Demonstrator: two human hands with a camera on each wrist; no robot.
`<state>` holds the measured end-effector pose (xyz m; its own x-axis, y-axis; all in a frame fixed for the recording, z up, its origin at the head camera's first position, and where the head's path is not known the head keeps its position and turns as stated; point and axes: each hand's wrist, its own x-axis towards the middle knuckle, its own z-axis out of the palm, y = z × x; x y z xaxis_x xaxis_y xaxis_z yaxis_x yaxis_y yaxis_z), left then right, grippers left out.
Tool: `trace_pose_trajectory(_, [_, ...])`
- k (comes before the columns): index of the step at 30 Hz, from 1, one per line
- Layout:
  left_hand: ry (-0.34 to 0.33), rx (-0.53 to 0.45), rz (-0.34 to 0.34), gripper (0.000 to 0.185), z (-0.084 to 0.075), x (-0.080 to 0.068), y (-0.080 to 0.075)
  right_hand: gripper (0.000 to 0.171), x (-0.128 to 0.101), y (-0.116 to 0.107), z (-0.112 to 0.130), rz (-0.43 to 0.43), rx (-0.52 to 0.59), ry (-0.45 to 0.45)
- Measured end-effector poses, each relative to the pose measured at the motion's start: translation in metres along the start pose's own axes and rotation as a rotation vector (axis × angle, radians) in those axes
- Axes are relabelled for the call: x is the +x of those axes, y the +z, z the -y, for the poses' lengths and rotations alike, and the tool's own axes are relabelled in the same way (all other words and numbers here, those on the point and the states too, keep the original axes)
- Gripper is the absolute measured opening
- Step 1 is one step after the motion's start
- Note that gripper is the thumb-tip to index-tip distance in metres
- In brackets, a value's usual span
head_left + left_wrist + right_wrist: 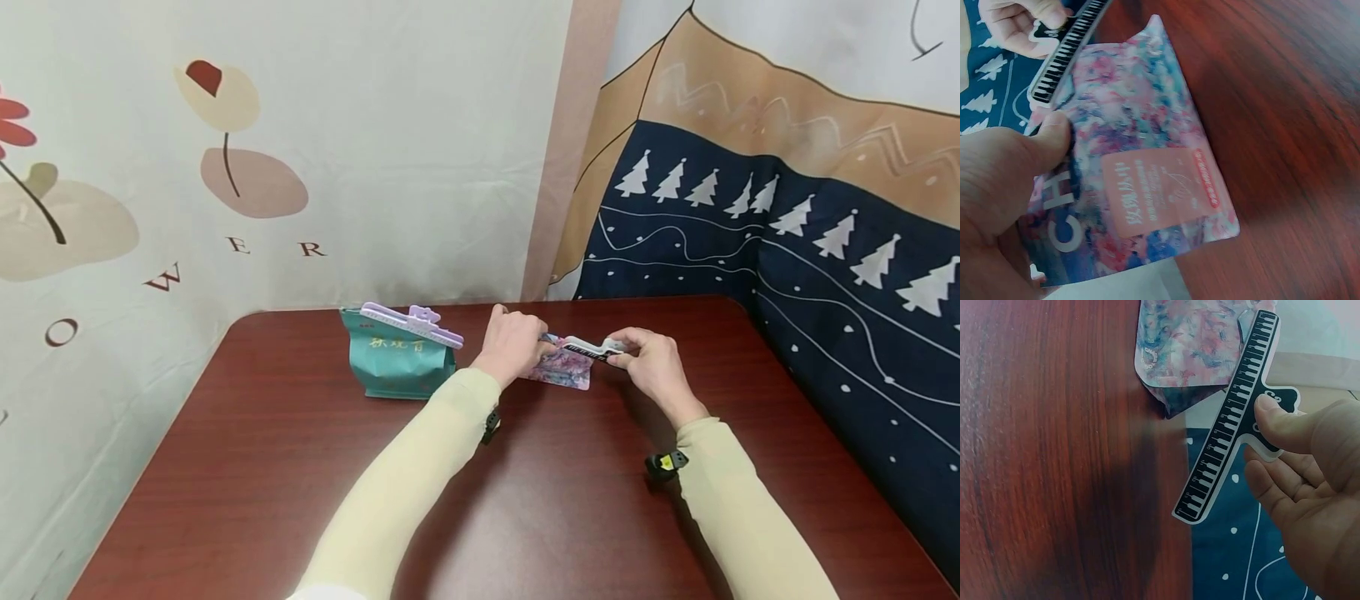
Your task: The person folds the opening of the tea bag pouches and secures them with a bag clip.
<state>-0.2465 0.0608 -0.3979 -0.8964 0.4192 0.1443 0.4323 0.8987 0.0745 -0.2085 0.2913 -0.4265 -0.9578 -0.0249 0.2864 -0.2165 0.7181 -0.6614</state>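
Note:
A pouch [1147, 125] with a pink and blue floral pattern and a pink label is gripped at its edge by my left hand [513, 343], the thumb lying on its front in the left wrist view. My right hand [654, 368] pinches the handle of a long black-and-white bag clip [1229, 419] with a piano-key pattern. One end of the clip lies against the pouch's edge; whether its jaws are parted there I cannot tell. To the left of my left hand stands a teal bag [397, 360] with a lilac clip [412, 323] across its top.
Everything stands near the far edge of a dark red wooden table [300, 483]. A pale printed cloth [420, 167] hangs behind it, and a navy cloth with white trees [840, 333] hangs along the right side.

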Motion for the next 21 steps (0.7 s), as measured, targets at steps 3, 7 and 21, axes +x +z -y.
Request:
trace_pose_trajectory(3, [-0.011,-0.014,-0.009,0.031,0.0,-0.001,0.001,0.024,-0.001,0.002,0.0,-0.012,-0.005,-0.011])
trace_pose_trajectory(7, [-0.022,-0.021,-0.02,0.033,0.001,-0.001,0.003,0.024,-0.003,0.004,0.0,-0.03,-0.015,-0.021])
trace_pose_trajectory(21, [-0.01,-0.002,-0.031,0.028,0.001,0.001,0.006,0.024,-0.001,0.013,0.004,-0.05,0.016,-0.031])
